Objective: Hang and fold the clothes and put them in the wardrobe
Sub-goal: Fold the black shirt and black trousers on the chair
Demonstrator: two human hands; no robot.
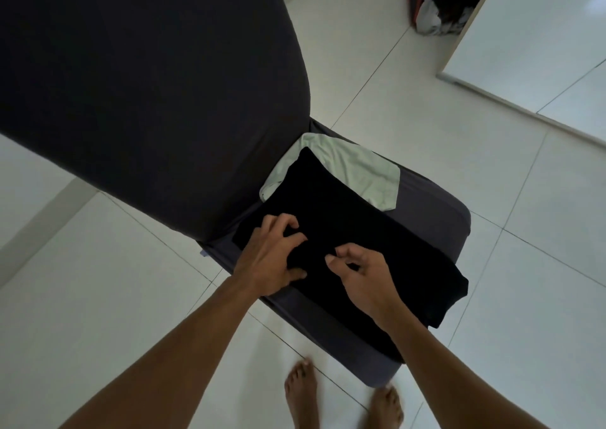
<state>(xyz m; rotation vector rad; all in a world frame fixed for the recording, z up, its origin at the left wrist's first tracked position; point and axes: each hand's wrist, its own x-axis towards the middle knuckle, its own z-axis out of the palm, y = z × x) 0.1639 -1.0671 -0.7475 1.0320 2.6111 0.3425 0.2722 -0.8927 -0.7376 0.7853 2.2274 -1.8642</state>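
Chair (436, 219) with dark grey cover stands on white tiled floor (492, 346), its tall backrest rising at far left. Black garment (360, 232), folded into a long strip, lies across the seat from far left to near right, one end hanging just over the seat's right edge. It overlaps a pale green garment (360, 169) lying flat at the far side of the seat. Left hand (275, 261) rests on the near-left portion of the black garment, fingers curled and gripping a bunch of the fabric. Right hand (364, 278) sits just beside it, thumb and forefinger pinching the cloth, remaining fingers curled. Bare feet (301, 392) stand near the seat. Pile of clothes (436, 9) lies on the floor at far right, beside a white wardrobe panel (541, 35).
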